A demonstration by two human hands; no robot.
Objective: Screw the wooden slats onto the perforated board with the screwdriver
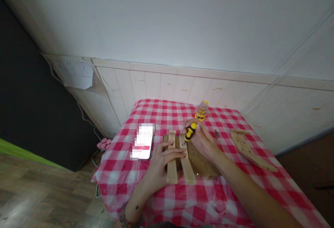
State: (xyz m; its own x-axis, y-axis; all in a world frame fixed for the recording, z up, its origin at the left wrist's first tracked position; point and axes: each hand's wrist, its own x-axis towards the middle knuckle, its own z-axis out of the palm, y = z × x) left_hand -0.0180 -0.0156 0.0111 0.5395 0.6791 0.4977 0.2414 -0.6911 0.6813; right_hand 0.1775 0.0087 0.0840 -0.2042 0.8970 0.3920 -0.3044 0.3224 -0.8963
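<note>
My right hand [200, 135] is closed round a yellow and black screwdriver [191, 132]. The screwdriver slants down, its tip at the right one of two pale wooden pieces [187, 167]. My left hand [161, 162] comes in from the left against the left wooden piece [172, 172], its fingers reaching across both pieces; its thumb is hidden. Both wooden pieces lie side by side over a brown board [200, 158] dotted with small holes. Whether the tip sits in a screw is too small to tell.
A red and white checked cloth [156, 113] covers the table. Left of my hands lies a lit phone [143, 142]. A clear bit case with yellow ends [202, 110] stands behind, small dark screws [216, 134] lie right, and a curved wooden piece [250, 151] rests farther right.
</note>
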